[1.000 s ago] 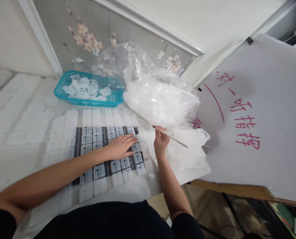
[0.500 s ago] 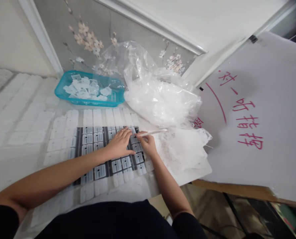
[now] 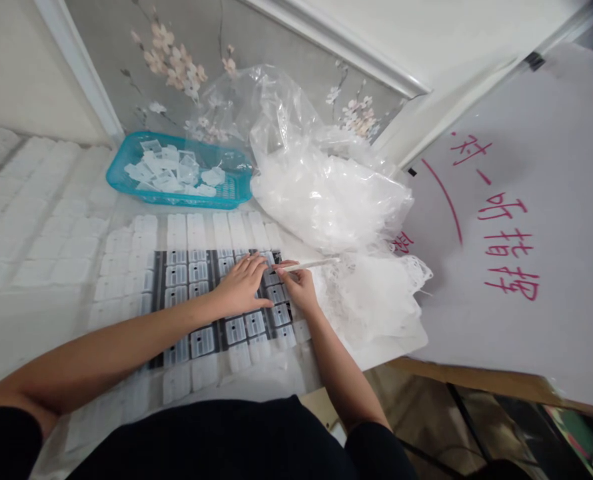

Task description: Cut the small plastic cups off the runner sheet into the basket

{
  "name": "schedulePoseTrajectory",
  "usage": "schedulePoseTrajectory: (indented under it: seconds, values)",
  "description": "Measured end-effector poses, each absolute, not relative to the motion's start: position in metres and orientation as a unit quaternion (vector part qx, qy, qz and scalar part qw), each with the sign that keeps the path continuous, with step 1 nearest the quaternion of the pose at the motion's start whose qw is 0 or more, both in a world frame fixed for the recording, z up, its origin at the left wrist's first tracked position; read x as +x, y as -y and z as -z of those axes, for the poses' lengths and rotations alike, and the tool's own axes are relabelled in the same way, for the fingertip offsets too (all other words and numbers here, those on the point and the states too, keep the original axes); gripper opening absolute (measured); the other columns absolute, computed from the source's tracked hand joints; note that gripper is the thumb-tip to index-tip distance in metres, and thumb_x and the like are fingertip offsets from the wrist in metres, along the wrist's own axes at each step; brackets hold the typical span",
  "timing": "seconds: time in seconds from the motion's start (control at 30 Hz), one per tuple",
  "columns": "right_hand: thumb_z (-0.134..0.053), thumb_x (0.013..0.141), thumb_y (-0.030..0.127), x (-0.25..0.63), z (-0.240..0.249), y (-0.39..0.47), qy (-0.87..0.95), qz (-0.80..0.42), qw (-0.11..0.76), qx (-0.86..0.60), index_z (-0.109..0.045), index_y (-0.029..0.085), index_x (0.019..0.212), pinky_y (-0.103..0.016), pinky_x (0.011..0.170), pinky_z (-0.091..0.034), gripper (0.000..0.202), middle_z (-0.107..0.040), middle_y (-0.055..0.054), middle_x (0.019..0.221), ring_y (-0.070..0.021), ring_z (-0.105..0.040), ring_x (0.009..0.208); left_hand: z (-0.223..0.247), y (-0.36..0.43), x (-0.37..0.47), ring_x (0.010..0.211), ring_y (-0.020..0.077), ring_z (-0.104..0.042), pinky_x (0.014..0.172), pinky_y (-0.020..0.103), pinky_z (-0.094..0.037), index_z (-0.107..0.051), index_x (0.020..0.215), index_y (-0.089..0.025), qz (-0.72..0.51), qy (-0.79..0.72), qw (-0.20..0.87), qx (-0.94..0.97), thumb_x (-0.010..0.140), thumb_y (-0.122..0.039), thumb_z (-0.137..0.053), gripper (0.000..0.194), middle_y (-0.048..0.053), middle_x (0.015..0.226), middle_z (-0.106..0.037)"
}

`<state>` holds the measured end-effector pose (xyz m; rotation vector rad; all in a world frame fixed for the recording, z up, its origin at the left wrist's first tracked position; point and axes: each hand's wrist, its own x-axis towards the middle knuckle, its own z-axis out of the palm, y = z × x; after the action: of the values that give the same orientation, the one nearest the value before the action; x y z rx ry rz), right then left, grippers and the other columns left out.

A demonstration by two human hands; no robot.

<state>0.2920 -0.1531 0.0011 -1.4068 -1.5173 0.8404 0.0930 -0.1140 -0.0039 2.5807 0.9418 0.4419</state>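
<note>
My left hand (image 3: 240, 288) rests with its fingers stretched out on rows of small translucent plastic cases (image 3: 176, 275), which lie over dark strips. In my right hand (image 3: 300, 291) is a thin white stick-like tool (image 3: 317, 264), pinched near its left end. That end is close to the fingertips of my left hand, over the right-hand column of cases. What the tip touches is too small to make out. My left palm hides several of the cases below it.
A blue basket (image 3: 176, 198) with loose clear pieces stands behind the cases. A clear plastic bag (image 3: 326, 200) full of white material sits to its right. White netted material (image 3: 376, 300) lies beside my right hand, before a white board (image 3: 566, 200) with red writing. More white pieces (image 3: 26, 200) cover the left.
The view has shifted slightly. Both hands stay nearly in place; my right hand's fingers have moved a little, and the white tool is still in its pinch.
</note>
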Motion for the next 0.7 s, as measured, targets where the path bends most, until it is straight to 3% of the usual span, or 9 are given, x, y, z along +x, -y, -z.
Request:
schedulePoseTrajectory:
  seconds: [0.17,0.4,0.57,0.7]
  values:
    - [-0.058,0.094,0.039,0.292,0.000,0.153,0.648,-0.293,0.426,-0.559,-0.076,0.024,0.100,-0.041,0.098,-0.048,0.024,-0.076,-0.005,0.103,-0.0239,-0.063,0.108,0.004,0.114,0.093,0.143,0.0354,-0.031,0.120,0.050,-0.018,-0.044,0.134,-0.014,-0.156,-0.335,0.182,0.911,0.073,-0.067,-0.067,0.084,0.018,0.148,-0.042]
    - [-0.056,0.095,0.026,0.293,-0.001,0.160,0.786,-0.131,0.298,-0.526,-0.073,0.031,0.112,-0.046,0.103,-0.040,0.024,-0.073,-0.002,0.115,-0.0263,-0.054,0.119,0.004,0.113,0.093,0.142,0.0354,-0.033,0.120,0.051,-0.020,-0.045,0.133,-0.016,-0.170,-0.332,0.203,0.905,0.072,-0.069,-0.068,0.085,0.018,0.148,-0.042]
    - [-0.052,0.096,0.024,0.294,0.000,0.162,0.800,-0.109,0.273,-0.523,-0.068,0.031,0.123,-0.042,0.097,-0.042,0.032,-0.073,-0.003,0.114,-0.0254,-0.056,0.105,0.002,0.106,0.094,0.130,0.0294,-0.048,0.114,0.048,-0.030,-0.055,0.120,-0.019,-0.192,-0.350,0.231,0.887,0.090,-0.059,-0.054,0.051,0.012,0.137,-0.053]
    - [-0.045,0.099,0.024,0.289,0.003,0.161,0.783,-0.132,0.319,-0.517,-0.069,0.032,0.122,-0.038,0.093,-0.045,0.034,-0.073,-0.002,0.111,-0.0226,-0.057,0.093,0.002,0.104,0.099,0.124,0.0281,-0.052,0.107,0.046,-0.038,-0.057,0.116,-0.019,-0.203,-0.368,0.213,0.882,0.094,-0.045,-0.055,0.034,0.010,0.129,-0.059]
